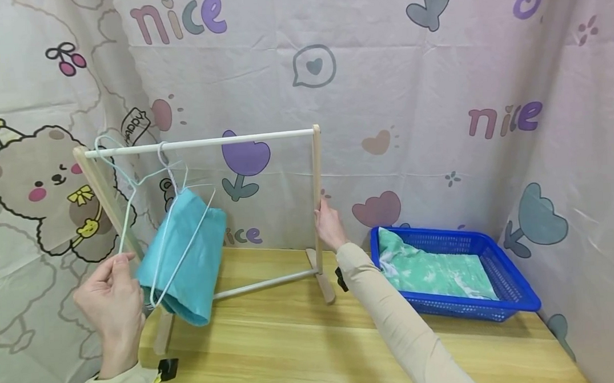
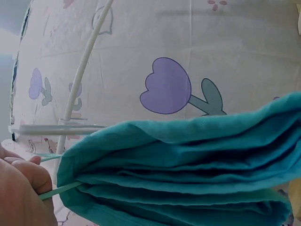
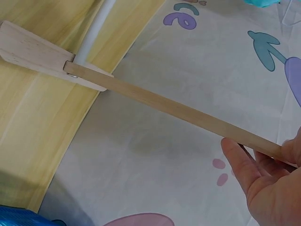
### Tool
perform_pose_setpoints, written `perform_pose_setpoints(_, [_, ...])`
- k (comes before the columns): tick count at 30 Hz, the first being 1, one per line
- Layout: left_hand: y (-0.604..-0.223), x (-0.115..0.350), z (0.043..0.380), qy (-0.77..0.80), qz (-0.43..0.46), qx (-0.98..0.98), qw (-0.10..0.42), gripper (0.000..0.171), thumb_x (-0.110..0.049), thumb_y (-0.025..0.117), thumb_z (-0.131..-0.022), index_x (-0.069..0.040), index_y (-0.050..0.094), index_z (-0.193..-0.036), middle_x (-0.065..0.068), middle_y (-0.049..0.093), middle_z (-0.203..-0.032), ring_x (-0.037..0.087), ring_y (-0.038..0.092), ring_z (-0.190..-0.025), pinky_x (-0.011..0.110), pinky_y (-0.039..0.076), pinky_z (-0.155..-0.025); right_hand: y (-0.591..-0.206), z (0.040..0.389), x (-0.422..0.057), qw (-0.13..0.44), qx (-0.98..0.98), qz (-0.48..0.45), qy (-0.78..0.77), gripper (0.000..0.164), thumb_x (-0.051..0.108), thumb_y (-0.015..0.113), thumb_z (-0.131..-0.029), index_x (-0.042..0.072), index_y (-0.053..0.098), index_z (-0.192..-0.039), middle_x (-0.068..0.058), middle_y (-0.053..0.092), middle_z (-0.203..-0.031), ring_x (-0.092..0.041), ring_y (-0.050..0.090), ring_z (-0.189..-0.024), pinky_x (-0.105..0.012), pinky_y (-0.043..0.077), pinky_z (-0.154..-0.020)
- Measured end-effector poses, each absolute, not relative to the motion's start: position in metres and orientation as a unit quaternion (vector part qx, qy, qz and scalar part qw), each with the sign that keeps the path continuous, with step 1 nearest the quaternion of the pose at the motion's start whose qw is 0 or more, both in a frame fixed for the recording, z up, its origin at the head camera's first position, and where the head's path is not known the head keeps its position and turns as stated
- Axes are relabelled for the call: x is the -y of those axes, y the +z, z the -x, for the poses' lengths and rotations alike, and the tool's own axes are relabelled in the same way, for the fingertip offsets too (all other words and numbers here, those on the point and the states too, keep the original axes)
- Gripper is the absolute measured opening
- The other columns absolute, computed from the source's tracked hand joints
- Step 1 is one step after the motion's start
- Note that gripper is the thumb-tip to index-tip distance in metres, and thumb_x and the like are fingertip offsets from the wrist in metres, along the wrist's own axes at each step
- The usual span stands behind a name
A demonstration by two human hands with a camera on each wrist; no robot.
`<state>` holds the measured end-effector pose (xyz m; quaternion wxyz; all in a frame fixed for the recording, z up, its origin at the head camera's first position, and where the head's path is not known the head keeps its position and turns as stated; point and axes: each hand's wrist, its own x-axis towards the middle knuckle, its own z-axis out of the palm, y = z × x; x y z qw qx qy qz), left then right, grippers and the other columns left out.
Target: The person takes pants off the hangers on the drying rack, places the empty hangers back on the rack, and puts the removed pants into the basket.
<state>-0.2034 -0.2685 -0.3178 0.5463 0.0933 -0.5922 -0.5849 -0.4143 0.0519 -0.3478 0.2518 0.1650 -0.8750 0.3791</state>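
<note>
At the left of the head view, my left hand (image 1: 111, 297) pinches the side of a mint-green hanger (image 1: 127, 222) whose hook is over the rack's top rod (image 1: 207, 142). Beside it a folded teal cloth (image 1: 199, 253) hangs tilted, with a white hanger (image 1: 186, 248) across its front. In the left wrist view, the mint wire (image 2: 61, 189) runs from my fingers into the folds of the teal cloth (image 2: 178, 160). My right hand (image 1: 331, 225) holds the right wooden upright (image 1: 317, 174) of the rack, thumb and fingers on either side of the upright (image 3: 178, 110).
A blue plastic basket (image 1: 517, 296) stands at the right of the wooden table (image 1: 272, 341), holding a green-and-white patterned cloth (image 1: 444, 271). The rack's lower rod (image 1: 265, 286) and wooden feet (image 1: 325, 288) rest low near the tabletop. A printed curtain (image 1: 293, 112) hangs behind.
</note>
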Motion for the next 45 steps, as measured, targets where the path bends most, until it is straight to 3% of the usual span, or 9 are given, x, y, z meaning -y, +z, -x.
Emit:
perform_pose_setpoints(5, [-0.317, 0.268, 0.205, -0.555, -0.098, 0.606, 0.562, 0.025, -0.013, 0.057, -0.098, 0.005, 0.074, -0.092, -0.008, 0.036, -0.040, 0.003, 0.024, -0.029, 0.024, 0.014, -0.030, -0.350, 0.416, -0.052, 0.255, 0.872, -0.165, 0.383, 0.022, 0.008, 0.044, -0.104, -0.001, 0.048, -0.124, -0.025, 0.066, -0.099, -0.037, 0.067, -0.090, -0.047, 0.058, -0.074])
perform_pose_setpoints(10, [-0.320, 0.267, 0.200, -0.555, -0.107, 0.602, 0.564, 0.022, -0.011, 0.057, -0.097, -0.001, 0.075, -0.090, -0.008, 0.037, -0.038, 0.003, 0.027, -0.027, 0.024, 0.015, -0.029, -0.350, 0.416, -0.053, 0.249, 0.877, -0.162, 0.378, 0.020, 0.009, 0.043, -0.104, -0.001, 0.049, -0.121, -0.024, 0.066, -0.099, -0.036, 0.067, -0.090, -0.046, 0.058, -0.074])
perform_pose_setpoints(17, [-0.330, 0.270, 0.193, -0.576, -0.106, 0.601, 0.543, 0.023, -0.009, 0.056, -0.097, 0.000, 0.075, -0.088, -0.005, 0.038, -0.036, 0.003, 0.026, -0.024, 0.029, 0.013, -0.026, -0.345, 0.414, -0.051, 0.240, 0.876, -0.159, 0.388, 0.022, 0.011, 0.043, -0.105, 0.000, 0.049, -0.122, -0.024, 0.066, -0.105, -0.037, 0.067, -0.095, -0.046, 0.058, -0.077])
perform_pose_setpoints(24, [-0.344, 0.264, 0.191, -0.528, -0.110, 0.662, 0.521, 0.023, -0.013, 0.055, -0.099, -0.002, 0.074, -0.092, -0.008, 0.037, -0.037, 0.004, 0.027, -0.026, 0.026, 0.018, -0.028, -0.343, 0.415, -0.052, 0.244, 0.877, -0.158, 0.383, 0.024, 0.011, 0.043, -0.105, -0.001, 0.049, -0.125, -0.026, 0.066, -0.107, -0.038, 0.067, -0.098, -0.046, 0.058, -0.080])
perform_pose_setpoints(32, [-0.357, 0.257, 0.194, -0.640, -0.120, 0.605, 0.458, 0.021, -0.015, 0.061, -0.097, 0.000, 0.074, -0.093, -0.004, 0.041, -0.042, 0.007, 0.032, -0.027, 0.026, 0.018, -0.028, -0.346, 0.413, -0.053, 0.234, 0.873, -0.157, 0.397, 0.023, 0.011, 0.044, -0.104, 0.000, 0.053, -0.123, -0.023, 0.067, -0.107, -0.035, 0.068, -0.097, -0.044, 0.058, -0.080])
perform_pose_setpoints(37, [-0.362, 0.249, 0.198, -0.676, -0.101, 0.572, 0.453, 0.022, -0.014, 0.062, -0.096, 0.004, 0.073, -0.099, -0.004, 0.045, -0.044, 0.006, 0.029, -0.026, 0.025, 0.018, -0.027, -0.352, 0.411, -0.050, 0.243, 0.863, -0.136, 0.422, 0.022, 0.010, 0.048, -0.103, -0.001, 0.055, -0.121, -0.021, 0.066, -0.106, -0.032, 0.065, -0.095, -0.042, 0.056, -0.080])
perform_pose_setpoints(42, [-0.363, 0.240, 0.202, -0.695, -0.103, 0.555, 0.446, 0.023, -0.015, 0.063, -0.096, 0.005, 0.073, -0.103, -0.003, 0.050, -0.050, 0.007, 0.028, -0.027, 0.023, 0.019, -0.026, -0.362, 0.405, -0.044, 0.273, 0.857, -0.093, 0.428, 0.019, 0.012, 0.056, -0.098, 0.002, 0.050, -0.113, -0.016, 0.055, -0.106, -0.029, 0.059, -0.091, -0.038, 0.052, -0.077])
perform_pose_setpoints(45, [-0.363, 0.234, 0.205, -0.705, -0.094, 0.544, 0.445, 0.022, -0.014, 0.063, -0.096, 0.005, 0.073, -0.101, -0.002, 0.051, -0.052, 0.006, 0.028, -0.028, 0.023, 0.019, -0.027, -0.366, 0.400, -0.038, 0.258, 0.860, -0.093, 0.431, 0.017, 0.011, 0.056, -0.095, 0.004, 0.049, -0.108, -0.014, 0.056, -0.102, -0.028, 0.059, -0.087, -0.038, 0.051, -0.073])
